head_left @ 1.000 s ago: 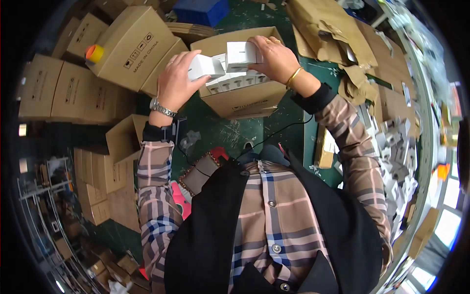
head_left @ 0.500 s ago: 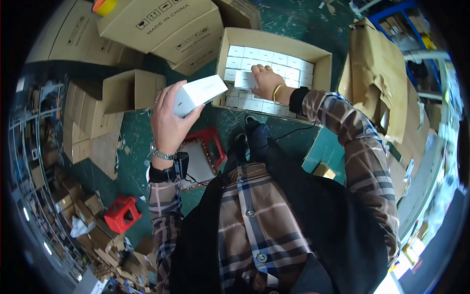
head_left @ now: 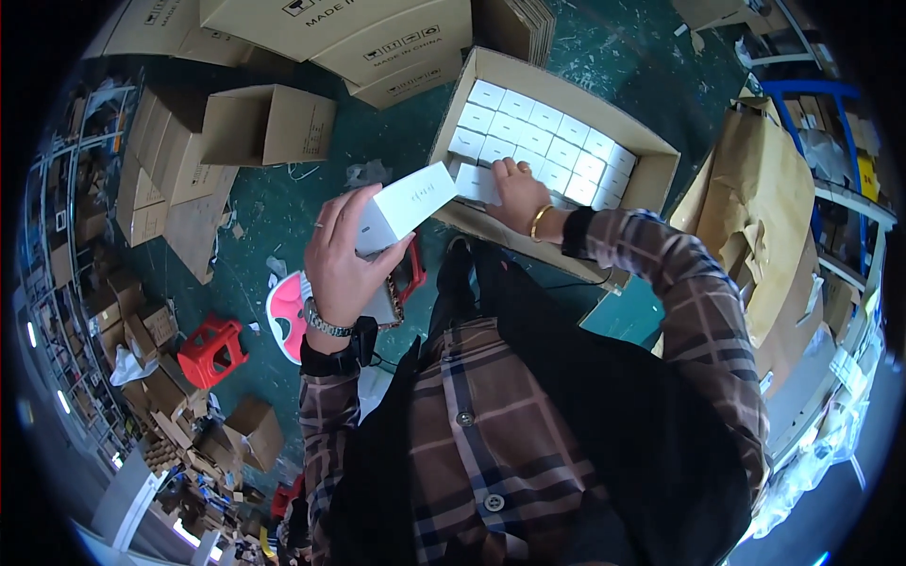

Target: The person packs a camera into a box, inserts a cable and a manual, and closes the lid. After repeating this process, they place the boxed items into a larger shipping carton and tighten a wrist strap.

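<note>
In my left hand is a small white box, gripped between thumb and fingers and tilted above the floor, outside the carton. My right hand is at the near left part of an open cardboard carton. Its fingers are bent over the end of another white box, which sits a little higher than its neighbours; the thumb side is partly hidden. Rows of similar white boxes fill the carton, packed closely side by side.
Large brown cartons stand beyond my left hand, and an opened empty one lies at left. Red plastic stools are on the green floor. Torn brown paper leans at right, by metal shelving. Scrap cardboard lies lower left.
The view has shifted, so the carton appears farther right. My right hand and the white box under it have moved toward the carton's near wall. My left hand still holds its box.
</note>
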A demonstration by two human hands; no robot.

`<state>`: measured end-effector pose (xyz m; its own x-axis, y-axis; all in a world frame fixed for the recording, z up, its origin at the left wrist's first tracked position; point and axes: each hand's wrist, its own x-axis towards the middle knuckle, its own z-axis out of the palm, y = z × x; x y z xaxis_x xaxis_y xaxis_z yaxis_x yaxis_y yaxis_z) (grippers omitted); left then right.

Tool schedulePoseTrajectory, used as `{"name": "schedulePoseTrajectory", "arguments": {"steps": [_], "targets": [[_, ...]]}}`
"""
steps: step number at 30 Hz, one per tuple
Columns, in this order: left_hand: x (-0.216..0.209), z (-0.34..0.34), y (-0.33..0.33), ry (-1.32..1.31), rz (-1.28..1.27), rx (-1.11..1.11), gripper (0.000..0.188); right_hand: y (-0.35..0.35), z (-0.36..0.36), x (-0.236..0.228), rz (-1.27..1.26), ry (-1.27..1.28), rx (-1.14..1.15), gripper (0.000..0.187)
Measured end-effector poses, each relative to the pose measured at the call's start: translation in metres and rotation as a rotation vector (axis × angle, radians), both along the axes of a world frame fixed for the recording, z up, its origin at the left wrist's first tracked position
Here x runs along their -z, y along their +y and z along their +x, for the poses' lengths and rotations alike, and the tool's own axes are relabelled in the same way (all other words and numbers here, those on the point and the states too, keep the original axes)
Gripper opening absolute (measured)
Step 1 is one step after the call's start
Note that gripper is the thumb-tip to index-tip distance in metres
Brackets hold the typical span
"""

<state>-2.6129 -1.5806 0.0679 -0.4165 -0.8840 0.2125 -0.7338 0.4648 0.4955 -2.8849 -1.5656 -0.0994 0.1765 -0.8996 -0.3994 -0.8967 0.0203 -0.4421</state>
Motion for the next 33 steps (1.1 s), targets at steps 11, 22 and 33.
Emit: {"name": "schedulePoseTrajectory", "arguments": {"steps": [11, 22, 33], "targets": [[0.004, -0.003, 0.007, -0.083, 0.081, -0.046, 0.064, -0.021, 0.049, 0.124, -0.150, -0.029, 0.221, 0.047], [-0.002, -0.034, -0.017, -0.126, 0.057, 0.177, 0.063, -0.027, 0.024, 0.132, -0.253, -0.021, 0.095, 0.057], [0.008, -0.082, -0.062, -0.211, 0.073, 0.394, 0.063, -0.035, -0.037, -0.042, -0.396, -0.984, -0.051, 0.091]]}}
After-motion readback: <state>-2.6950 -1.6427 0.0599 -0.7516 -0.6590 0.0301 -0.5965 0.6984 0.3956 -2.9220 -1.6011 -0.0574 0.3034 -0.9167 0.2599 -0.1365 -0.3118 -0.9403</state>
